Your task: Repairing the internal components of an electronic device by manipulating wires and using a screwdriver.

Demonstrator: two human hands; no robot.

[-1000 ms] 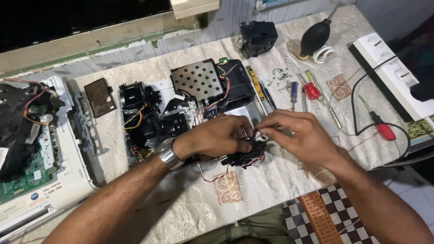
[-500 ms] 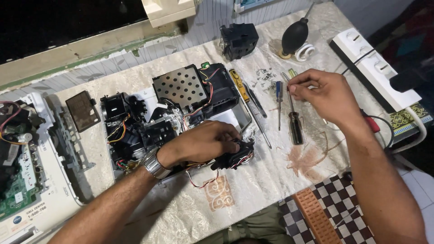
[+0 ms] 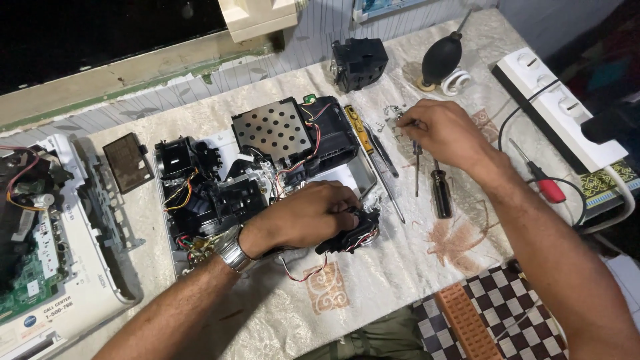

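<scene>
Head view – black module [image 3: 350,235] under left hand [image 3: 310,217]; right hand [image 3: 443,133] well apart.

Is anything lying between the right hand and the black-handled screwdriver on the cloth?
Nothing visible blocks it. The right hand rests over the small screws at the top of the tool row, and the black-handled screwdriver lies just below its palm on bare cloth. A thinner screwdriver lies alongside, not across it.
</scene>
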